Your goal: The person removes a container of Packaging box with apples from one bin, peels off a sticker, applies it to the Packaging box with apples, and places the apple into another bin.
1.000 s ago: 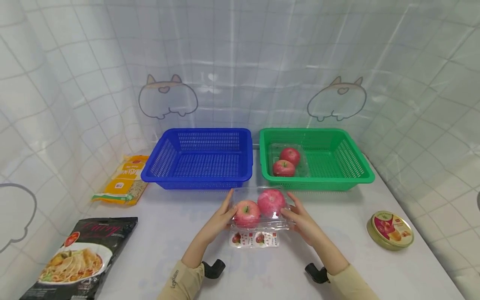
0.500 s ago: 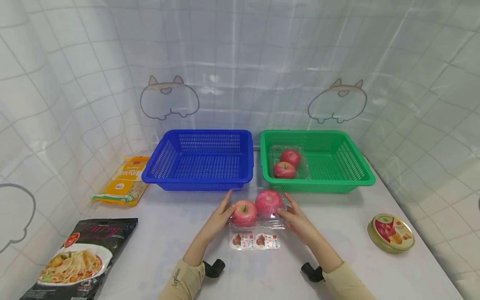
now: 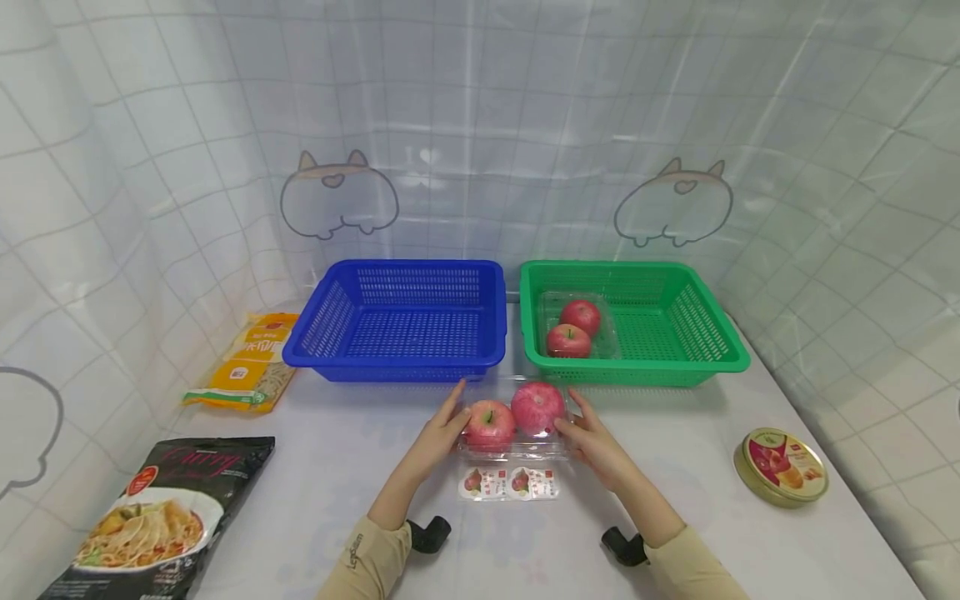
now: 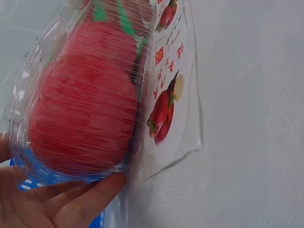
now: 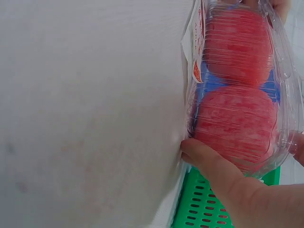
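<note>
A clear plastic fruit box (image 3: pixel 517 452) with two red apples (image 3: pixel 490 427) inside lies at the middle of the table. My left hand (image 3: pixel 437 437) holds its left end, the thumb along the upper edge and fingers low against the side, as the left wrist view shows. At the other end my right hand (image 3: pixel 597 446) grips the box the same way, its fingertips (image 5: pixel 190 146) down by the tabletop. Just in front of the box is a clear strip with two apple-printed labels (image 3: pixel 508 483); the left wrist view shows this label strip (image 4: pixel 168 104) right beside the box's base.
Behind the box stand a blue basket (image 3: pixel 393 372) and a green basket (image 3: pixel 645 372); a similar box of apples (image 3: pixel 568 340) lies in the green one. A yellow bag (image 3: pixel 243 367) and a black noodle packet (image 3: pixel 157 517) lie left, a round tin (image 3: pixel 782 468) right.
Both hands and the box of apples have come slightly nearer and a little left since one second ago. Over the last half second they have hardly moved.
</note>
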The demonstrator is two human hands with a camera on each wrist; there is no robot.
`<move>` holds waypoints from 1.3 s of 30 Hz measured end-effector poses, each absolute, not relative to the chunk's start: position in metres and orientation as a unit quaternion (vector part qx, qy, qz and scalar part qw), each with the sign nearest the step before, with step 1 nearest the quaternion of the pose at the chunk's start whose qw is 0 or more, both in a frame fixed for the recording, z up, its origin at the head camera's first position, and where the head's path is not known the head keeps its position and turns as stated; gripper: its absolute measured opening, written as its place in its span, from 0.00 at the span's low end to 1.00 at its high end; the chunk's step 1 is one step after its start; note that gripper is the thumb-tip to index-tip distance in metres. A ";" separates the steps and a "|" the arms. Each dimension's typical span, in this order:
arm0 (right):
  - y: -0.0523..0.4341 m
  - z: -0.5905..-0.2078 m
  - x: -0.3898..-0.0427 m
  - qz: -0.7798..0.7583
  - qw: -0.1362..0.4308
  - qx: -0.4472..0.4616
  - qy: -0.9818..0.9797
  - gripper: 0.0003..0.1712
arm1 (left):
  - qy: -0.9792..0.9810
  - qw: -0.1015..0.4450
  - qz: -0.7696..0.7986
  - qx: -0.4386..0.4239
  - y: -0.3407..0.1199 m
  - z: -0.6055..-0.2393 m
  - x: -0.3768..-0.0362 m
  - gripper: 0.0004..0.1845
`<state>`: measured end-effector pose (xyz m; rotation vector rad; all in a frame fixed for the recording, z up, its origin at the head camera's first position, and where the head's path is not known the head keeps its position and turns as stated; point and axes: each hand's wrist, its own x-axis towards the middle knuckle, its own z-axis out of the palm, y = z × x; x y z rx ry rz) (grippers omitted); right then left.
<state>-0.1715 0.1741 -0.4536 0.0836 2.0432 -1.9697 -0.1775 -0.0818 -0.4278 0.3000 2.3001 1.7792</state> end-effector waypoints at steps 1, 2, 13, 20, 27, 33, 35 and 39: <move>0.174 -0.454 -0.171 -0.684 0.151 0.029 0.713 0.42 | 0.785 0.106 0.602 0.104 -0.082 -0.427 -0.177 0.29; 0.174 -0.453 -0.171 -0.683 0.150 0.029 0.714 0.42 | 0.788 0.103 0.598 0.106 -0.082 -0.427 -0.177 0.29; 0.177 -0.454 -0.173 -0.658 0.149 0.025 0.738 0.42 | 0.800 0.093 0.584 0.103 -0.085 -0.464 -0.192 0.33; 0.178 -0.452 -0.170 -0.652 0.148 0.031 0.743 0.42 | 0.793 0.113 0.592 0.087 -0.087 -0.463 -0.185 0.38; 0.181 -0.446 -0.160 -0.635 0.107 0.005 0.765 0.39 | 0.780 0.133 0.608 0.066 -0.095 -0.460 -0.170 0.41; 0.186 -0.442 -0.147 -0.600 0.024 -0.031 0.799 0.35 | 0.786 0.134 0.600 0.067 -0.102 -0.462 -0.157 0.48; 0.187 -0.440 -0.142 -0.586 -0.007 -0.040 0.810 0.32 | 0.790 0.132 0.595 0.068 -0.103 -0.464 -0.153 0.48; 0.185 -0.435 -0.130 -0.577 -0.051 -0.095 0.810 0.20 | 0.795 0.125 0.590 0.069 -0.103 -0.466 -0.145 0.48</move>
